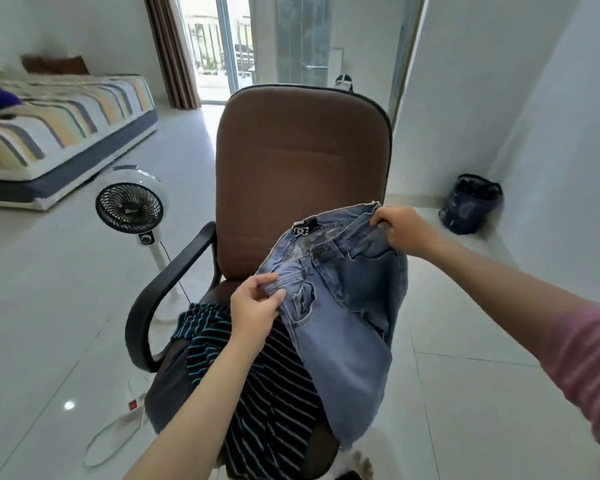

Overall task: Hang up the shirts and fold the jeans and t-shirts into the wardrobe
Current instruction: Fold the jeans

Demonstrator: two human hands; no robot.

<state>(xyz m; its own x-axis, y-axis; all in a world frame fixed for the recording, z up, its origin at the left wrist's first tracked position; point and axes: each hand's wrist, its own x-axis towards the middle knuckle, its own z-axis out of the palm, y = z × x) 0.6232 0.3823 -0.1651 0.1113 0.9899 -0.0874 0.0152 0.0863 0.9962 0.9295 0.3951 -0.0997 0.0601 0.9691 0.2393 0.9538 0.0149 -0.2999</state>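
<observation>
Light blue jeans point(343, 306) hang in the air over a brown office chair point(302, 168), waistband up and legs drooping toward the seat. My left hand point(255, 311) pinches the near end of the waistband. My right hand point(404, 230) grips the far end, up and to the right. Under the jeans, a black t-shirt with blue and white stripes point(257, 393) lies crumpled on the chair seat. The wardrobe is not in view.
A white standing fan point(129, 209) is on the floor left of the chair, with its cord and a power strip point(132, 410) near the chair's base. A striped mattress point(59, 133) lies at far left. A dark bag point(471, 204) sits in the right corner.
</observation>
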